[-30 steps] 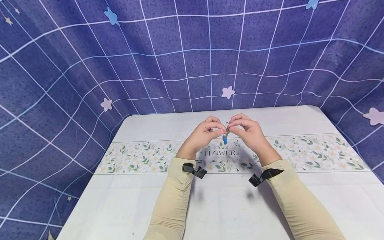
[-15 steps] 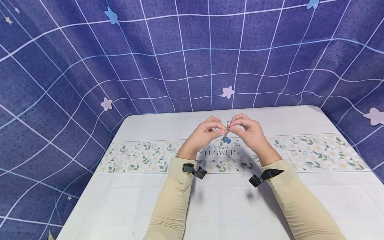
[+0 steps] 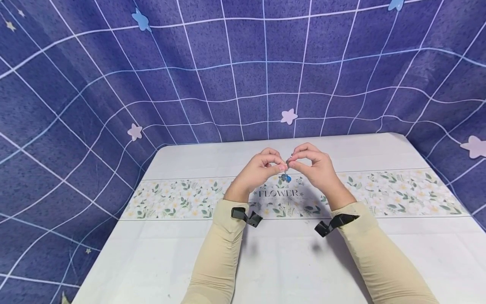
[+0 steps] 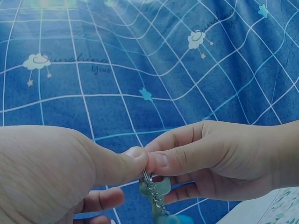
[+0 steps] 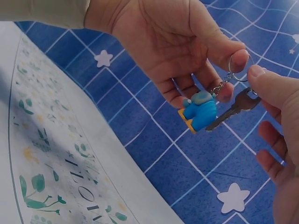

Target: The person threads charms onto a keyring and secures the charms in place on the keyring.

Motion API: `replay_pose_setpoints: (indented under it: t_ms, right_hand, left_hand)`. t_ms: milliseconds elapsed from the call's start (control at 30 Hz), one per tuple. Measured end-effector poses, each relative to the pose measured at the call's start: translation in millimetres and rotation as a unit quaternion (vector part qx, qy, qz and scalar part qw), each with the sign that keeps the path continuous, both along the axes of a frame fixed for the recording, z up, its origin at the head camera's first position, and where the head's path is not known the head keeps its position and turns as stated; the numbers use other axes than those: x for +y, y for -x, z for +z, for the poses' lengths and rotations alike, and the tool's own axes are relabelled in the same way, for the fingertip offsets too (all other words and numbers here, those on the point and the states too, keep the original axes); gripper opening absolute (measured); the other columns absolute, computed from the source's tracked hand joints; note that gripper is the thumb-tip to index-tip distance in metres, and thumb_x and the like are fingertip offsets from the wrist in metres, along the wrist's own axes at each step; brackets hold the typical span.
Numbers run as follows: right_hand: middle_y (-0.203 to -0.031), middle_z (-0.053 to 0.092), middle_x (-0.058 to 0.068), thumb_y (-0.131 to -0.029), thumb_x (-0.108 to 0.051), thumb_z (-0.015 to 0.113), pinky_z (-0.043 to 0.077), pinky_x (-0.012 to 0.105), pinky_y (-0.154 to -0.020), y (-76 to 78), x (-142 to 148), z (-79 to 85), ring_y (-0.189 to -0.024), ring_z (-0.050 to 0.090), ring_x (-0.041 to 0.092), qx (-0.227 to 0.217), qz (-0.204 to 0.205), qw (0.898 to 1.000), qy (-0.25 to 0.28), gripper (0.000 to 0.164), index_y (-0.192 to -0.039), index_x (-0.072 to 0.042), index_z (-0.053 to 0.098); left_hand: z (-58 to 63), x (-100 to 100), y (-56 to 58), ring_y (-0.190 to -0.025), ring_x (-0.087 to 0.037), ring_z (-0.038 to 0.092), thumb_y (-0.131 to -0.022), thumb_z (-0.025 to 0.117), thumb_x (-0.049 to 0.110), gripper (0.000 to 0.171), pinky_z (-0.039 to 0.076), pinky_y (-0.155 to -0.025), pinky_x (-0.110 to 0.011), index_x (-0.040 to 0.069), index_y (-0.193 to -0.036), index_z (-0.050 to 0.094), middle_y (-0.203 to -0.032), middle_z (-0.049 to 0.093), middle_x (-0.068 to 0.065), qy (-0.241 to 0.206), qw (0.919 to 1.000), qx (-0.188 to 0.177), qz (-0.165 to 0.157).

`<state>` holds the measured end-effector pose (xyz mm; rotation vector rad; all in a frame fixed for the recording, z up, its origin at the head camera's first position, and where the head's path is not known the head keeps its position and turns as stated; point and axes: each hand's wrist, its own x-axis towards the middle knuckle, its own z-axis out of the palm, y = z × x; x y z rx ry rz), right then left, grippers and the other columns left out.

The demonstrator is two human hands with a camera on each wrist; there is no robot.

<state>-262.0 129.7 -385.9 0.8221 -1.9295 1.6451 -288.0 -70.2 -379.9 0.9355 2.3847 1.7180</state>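
Observation:
My left hand (image 3: 262,169) and right hand (image 3: 312,166) meet above the table, fingertips close together. Between them is a split key ring (image 5: 230,62), pinched by thumb and finger on either side. A metal key (image 5: 233,109) hangs beside the right thumb in the right wrist view. From a short chain (image 5: 218,88) dangles a small blue figure charm (image 5: 202,112) with yellow feet. In the left wrist view the key (image 4: 155,187) hangs under the touching thumbs, and the charm (image 4: 175,219) is cut off by the lower edge.
Beneath the hands lies a white table cover (image 3: 159,253) with a floral band (image 3: 178,198) and the word FLOWER. A blue grid-patterned curtain (image 3: 228,76) with stars rises behind the table and on both sides. Black camera mounts (image 3: 247,215) sit on the wrists.
The charm has swung and turned below the fingers. The metal loop seen above the fingertips earlier no longer stands up there. Both hands have stayed nearly in place.

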Motion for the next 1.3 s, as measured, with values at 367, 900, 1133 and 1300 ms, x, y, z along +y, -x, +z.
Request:
replay_pose_setpoints:
  t_ms: [367, 900, 1133, 1300]
  right_hand:
    - [-0.096, 0.058, 0.026, -0.075, 0.022, 0.075, 0.043, 0.021, -0.094, -5.0, -4.6, 0.1, -0.1, 0.055, 0.019, 0.063, -0.054, 0.996, -0.012, 0.015, -0.085, 0.011, 0.072]
    - [-0.096, 0.065, 0.016, -0.078, 0.011, 0.08, 0.042, 0.031, -0.095, 21.0, -4.7, -30.4, -0.097, 0.056, 0.036, 0.197, -0.131, 0.971, -0.021, 0.015, -0.088, 0.001, 0.078]
    - [-0.096, 0.064, 0.017, -0.077, 0.012, 0.082, 0.041, 0.031, -0.094, 20.3, -6.9, -30.2, -0.096, 0.056, 0.037, 0.198, -0.143, 0.969, -0.022, 0.016, -0.089, 0.002, 0.078]
    - [-0.097, 0.064, 0.017, -0.075, 0.013, 0.082, 0.043, 0.031, -0.095, 19.7, -6.6, -30.1, -0.098, 0.056, 0.036, 0.195, -0.133, 0.971, -0.026, 0.019, -0.09, 0.002, 0.078]
  left_hand:
    - [4.3, 2.9, -2.4, -0.111, -0.012, 0.046, -0.095, 0.07, 0.01, 0.011, 0.034, -0.084, -0.028, 0.0, -0.096, 0.075, -0.104, 0.055, -0.003, 0.027, 0.9995, 0.004, 0.018]
    - [5.3, 8.9, -4.8, -0.109, -0.015, 0.049, -0.096, 0.07, 0.013, 0.015, 0.036, -0.084, -0.029, 0.0, -0.099, 0.077, -0.109, 0.058, -0.006, 0.027, 0.9982, -0.005, 0.054]
    - [5.8, 10.0, -5.9, -0.105, -0.012, 0.049, -0.097, 0.069, 0.013, 0.016, 0.038, -0.082, -0.027, -0.001, -0.099, 0.076, -0.108, 0.058, -0.006, 0.014, 0.9984, -0.018, 0.052]
    - [4.3, 7.7, -4.4, -0.103, -0.01, 0.049, -0.095, 0.071, 0.012, 0.015, 0.038, -0.081, -0.027, -0.002, -0.096, 0.075, -0.106, 0.058, -0.004, 0.005, 0.9988, -0.026, 0.042]
